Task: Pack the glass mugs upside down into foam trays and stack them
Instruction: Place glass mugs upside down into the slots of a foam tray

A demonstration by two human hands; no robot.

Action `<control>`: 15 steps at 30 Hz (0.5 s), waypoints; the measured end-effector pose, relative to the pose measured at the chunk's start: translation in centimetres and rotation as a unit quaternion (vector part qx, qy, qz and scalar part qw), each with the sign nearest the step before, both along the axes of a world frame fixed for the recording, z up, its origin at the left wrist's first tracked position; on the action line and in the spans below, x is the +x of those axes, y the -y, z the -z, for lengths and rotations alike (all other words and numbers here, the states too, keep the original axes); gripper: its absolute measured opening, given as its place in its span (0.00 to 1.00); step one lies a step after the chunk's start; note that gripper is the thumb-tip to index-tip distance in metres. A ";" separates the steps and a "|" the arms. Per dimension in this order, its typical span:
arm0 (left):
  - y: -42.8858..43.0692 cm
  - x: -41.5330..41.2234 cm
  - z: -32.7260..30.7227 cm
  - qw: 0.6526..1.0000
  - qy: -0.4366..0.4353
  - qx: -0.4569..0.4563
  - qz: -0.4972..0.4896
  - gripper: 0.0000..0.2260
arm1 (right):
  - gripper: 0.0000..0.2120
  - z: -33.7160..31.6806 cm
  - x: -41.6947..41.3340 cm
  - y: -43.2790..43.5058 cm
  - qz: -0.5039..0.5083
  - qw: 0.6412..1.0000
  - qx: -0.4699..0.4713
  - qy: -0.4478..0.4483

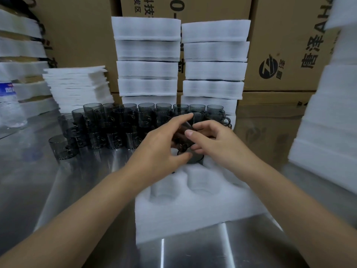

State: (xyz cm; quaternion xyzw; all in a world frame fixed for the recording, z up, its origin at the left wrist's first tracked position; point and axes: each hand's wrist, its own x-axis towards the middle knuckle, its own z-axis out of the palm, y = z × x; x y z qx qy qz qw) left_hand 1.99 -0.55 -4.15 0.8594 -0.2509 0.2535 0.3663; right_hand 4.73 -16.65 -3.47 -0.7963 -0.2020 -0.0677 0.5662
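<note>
A white foam tray [193, 213] lies on the steel table in front of me, its two near round pockets showing bare foam. Over its far edge both hands hold one smoky glass mug [183, 135], tilted. My left hand [160, 146] curls round it from the left, and my right hand [210, 140] pinches it from the right. A dark mug [196, 158] sits in a far pocket just beneath. Several more smoky mugs [116, 124] stand in rows behind, some stacked two high.
Two tall stacks of foam trays [147, 60] [214, 60] rise behind the mugs against cardboard boxes [286, 45]. Flat foam sheets [77, 86] are piled at back left, more foam [328, 122] at right. A water bottle [9, 105] stands far left.
</note>
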 end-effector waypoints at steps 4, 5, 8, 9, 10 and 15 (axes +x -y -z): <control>0.0 -0.1 0.0 0.999 -0.005 0.032 0.038 0.36 | 0.22 0.0 0.0 0.1 0.036 0.999 -0.007 0.013; 0.1 -0.2 0.0 0.998 -0.004 0.044 0.043 0.36 | 0.21 0.0 0.0 0.2 0.044 0.999 -0.016 0.017; 0.0 -0.2 0.0 0.997 0.000 0.058 0.053 0.35 | 0.19 0.0 -0.1 0.3 0.055 0.998 -0.030 0.018; 0.0 -0.2 0.0 0.997 0.000 0.058 0.056 0.35 | 0.19 -0.1 -0.1 0.2 0.056 0.998 -0.031 0.017; 0.0 -0.2 0.0 0.997 0.000 0.057 0.058 0.36 | 0.19 -0.1 -0.2 0.2 0.056 0.998 -0.032 0.018; -0.1 -0.1 0.1 0.996 0.008 0.058 0.068 0.35 | 0.21 -0.3 -0.5 0.1 0.056 0.997 -0.037 0.033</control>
